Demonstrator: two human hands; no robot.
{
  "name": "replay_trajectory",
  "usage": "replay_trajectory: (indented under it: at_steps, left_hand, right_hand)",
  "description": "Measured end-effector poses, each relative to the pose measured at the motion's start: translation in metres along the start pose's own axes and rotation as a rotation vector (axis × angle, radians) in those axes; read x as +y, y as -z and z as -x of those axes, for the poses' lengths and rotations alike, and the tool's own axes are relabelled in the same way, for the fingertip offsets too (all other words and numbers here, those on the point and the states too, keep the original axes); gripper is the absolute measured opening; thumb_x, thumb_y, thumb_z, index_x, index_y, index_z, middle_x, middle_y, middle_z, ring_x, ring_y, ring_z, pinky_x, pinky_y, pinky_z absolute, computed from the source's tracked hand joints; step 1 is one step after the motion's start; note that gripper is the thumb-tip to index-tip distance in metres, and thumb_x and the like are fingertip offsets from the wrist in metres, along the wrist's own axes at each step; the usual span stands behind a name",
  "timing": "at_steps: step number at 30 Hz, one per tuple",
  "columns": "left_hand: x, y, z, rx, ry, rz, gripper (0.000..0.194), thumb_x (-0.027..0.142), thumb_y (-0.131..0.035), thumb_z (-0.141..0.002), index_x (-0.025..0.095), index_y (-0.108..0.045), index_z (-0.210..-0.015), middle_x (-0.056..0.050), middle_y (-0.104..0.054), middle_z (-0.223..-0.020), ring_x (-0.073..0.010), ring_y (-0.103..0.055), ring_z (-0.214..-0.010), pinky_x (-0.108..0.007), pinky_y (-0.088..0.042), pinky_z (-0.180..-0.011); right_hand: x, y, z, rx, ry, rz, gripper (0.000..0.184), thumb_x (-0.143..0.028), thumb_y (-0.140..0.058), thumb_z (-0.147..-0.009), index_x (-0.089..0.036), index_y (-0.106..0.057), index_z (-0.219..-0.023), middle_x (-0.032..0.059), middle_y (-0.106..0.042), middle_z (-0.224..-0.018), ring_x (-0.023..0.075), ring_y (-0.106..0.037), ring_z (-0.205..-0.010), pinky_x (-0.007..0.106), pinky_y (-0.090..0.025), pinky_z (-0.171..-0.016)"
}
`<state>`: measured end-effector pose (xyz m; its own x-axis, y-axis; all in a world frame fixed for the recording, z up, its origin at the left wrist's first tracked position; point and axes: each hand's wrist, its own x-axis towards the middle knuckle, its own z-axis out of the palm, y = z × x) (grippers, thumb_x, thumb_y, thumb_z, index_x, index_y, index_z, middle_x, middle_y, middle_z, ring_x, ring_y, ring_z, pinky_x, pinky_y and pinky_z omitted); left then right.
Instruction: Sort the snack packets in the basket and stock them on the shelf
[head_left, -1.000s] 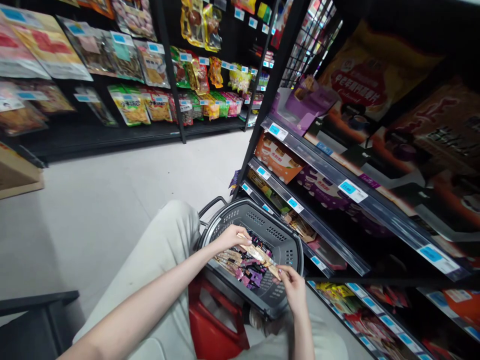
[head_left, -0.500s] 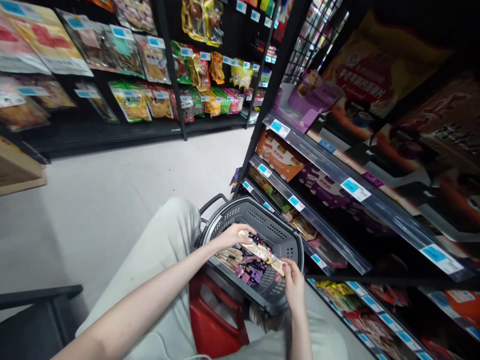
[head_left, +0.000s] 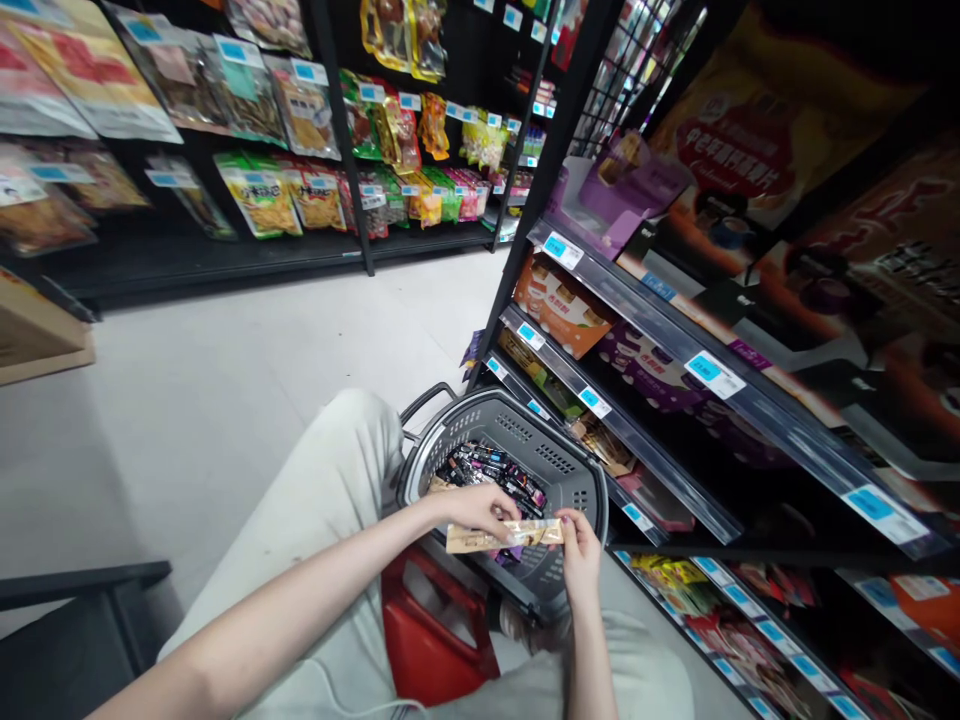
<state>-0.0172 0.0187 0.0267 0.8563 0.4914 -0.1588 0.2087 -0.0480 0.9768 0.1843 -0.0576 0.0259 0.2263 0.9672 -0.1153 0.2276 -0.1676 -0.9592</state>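
Note:
A long beige stick packet (head_left: 466, 540) lies crosswise over the near part of a grey shopping basket (head_left: 495, 405). My right hand (head_left: 581, 548) is closed, pinching the packet's right end between thumb and fingers. My left hand (head_left: 480, 507) bends its fingers down onto the middle of the packet, partly hiding it. Under the hands, inside the basket, lies a heap of dark and purple stick packets (head_left: 499, 470). A few beige ones show at the basket's left side, mostly behind my left hand.
A shelf unit (head_left: 637, 430) with boxes and price tags rises close on the right. Hanging snack bags (head_left: 259, 195) line the far rack. A red stool or container (head_left: 427, 650) is below the basket, between my legs. A cardboard box (head_left: 37, 335) stands at left.
The beige packet has turned from slanting to nearly level and come slightly nearer. My left hand has moved down and right along it, uncovering more dark packets in the basket.

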Motion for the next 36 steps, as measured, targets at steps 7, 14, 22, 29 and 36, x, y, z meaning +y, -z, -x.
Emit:
replay_trajectory:
  at_steps: [7,14,22,29,36]
  left_hand:
    - [-0.001,-0.012,-0.004,0.034,-0.007,-0.032,0.022,0.030,-0.057,-0.065,0.015,-0.066,-0.077,0.003,-0.063,-0.063,-0.0090,-0.050,-0.054,-0.014,-0.033,-0.051]
    - [-0.009,-0.014,-0.009,0.078,-0.009,-0.021,0.018,0.026,-0.060,-0.062,0.015,-0.067,-0.074,0.003,-0.063,-0.061,-0.0088,-0.049,-0.055,-0.014,-0.033,-0.052]
    - [-0.011,-0.026,-0.011,-0.023,0.061,0.175,0.029,0.031,-0.061,-0.060,0.014,-0.065,-0.084,0.000,-0.063,-0.067,-0.0099,-0.051,-0.055,-0.016,-0.035,-0.050]
    - [-0.012,-0.030,-0.012,-0.022,0.014,0.121,0.028,0.036,-0.060,-0.062,0.013,-0.066,-0.077,0.001,-0.061,-0.060,-0.0074,-0.045,-0.050,-0.016,-0.032,-0.048]
    - [-0.014,-0.033,-0.013,-0.017,0.176,0.349,0.027,0.032,-0.068,-0.050,0.012,-0.064,-0.068,0.001,-0.058,-0.055,-0.0088,-0.047,-0.047,-0.017,-0.035,-0.044]
  right_hand:
    - [-0.008,-0.003,0.003,-0.090,0.039,0.041,0.030,-0.033,-0.049,-0.072,-0.015,-0.054,-0.096,0.0048,-0.060,-0.082,0.0156,-0.054,-0.073,0.025,-0.041,-0.066]
    - [0.006,-0.011,-0.001,0.021,-0.025,-0.066,0.020,-0.034,-0.055,-0.067,-0.014,-0.059,-0.067,-0.0012,-0.054,-0.058,0.0105,-0.046,-0.054,0.020,-0.036,-0.051]
    - [0.003,-0.018,0.001,0.042,-0.117,-0.041,0.030,-0.041,-0.053,-0.067,-0.012,-0.061,-0.063,-0.0020,-0.052,-0.049,0.0093,-0.043,-0.045,0.019,-0.033,-0.045]
    - [0.005,-0.024,0.001,0.016,-0.189,-0.095,0.039,-0.048,-0.047,-0.069,-0.013,-0.059,-0.054,-0.0017,-0.050,-0.041,0.0098,-0.042,-0.038,0.020,-0.033,-0.041]
    - [0.008,-0.023,-0.002,0.029,-0.182,-0.266,0.043,-0.049,-0.038,-0.074,-0.014,-0.062,-0.070,0.0036,-0.060,-0.062,0.0136,-0.052,-0.054,0.023,-0.039,-0.051]
